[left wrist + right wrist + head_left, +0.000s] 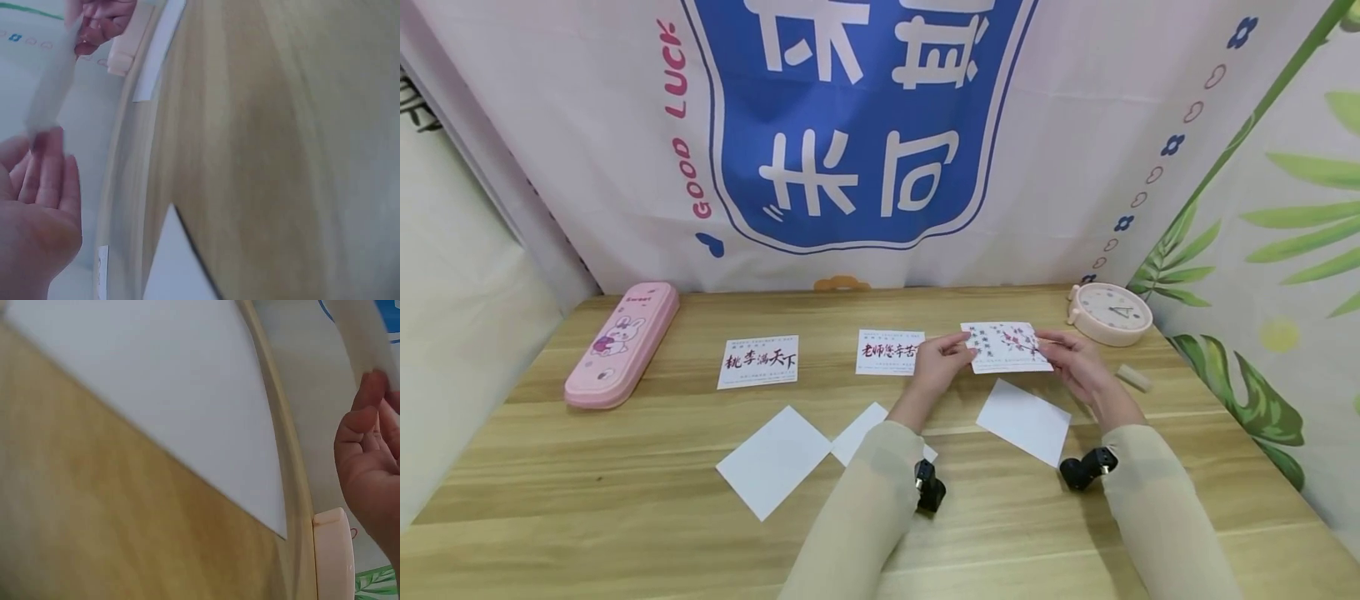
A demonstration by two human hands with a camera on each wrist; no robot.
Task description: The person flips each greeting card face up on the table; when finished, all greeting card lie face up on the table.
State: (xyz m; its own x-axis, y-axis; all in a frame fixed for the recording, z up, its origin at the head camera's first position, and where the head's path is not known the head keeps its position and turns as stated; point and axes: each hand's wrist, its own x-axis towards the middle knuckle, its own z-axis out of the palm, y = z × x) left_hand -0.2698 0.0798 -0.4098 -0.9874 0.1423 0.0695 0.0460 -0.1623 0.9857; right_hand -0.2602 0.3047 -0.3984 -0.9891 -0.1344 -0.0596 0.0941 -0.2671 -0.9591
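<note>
A white greeting card (1009,357) with a red flower print and dark Chinese characters is held up between both hands. The left hand (938,367) pinches its left edge, while the right hand (1078,367) grips the right edge. Seen nearly edge-on in the left wrist view, the raised card (53,90) stands off the tabletop. In the right wrist view the right hand (372,440) has thumb and fingertips on the card's edge. Below the hands lies a blank white card (1024,421). Beside the left hand, a card with red lettering (887,352) is partly covered by its fingers.
Another lettered card (757,362) lies further left on the wooden table (625,500). Two more blank cards (775,462) lie nearer, one partly under the left sleeve. A pink pencil case (622,346) is at far left. A pink clock (1110,314) and small beige block (1133,377) are at right.
</note>
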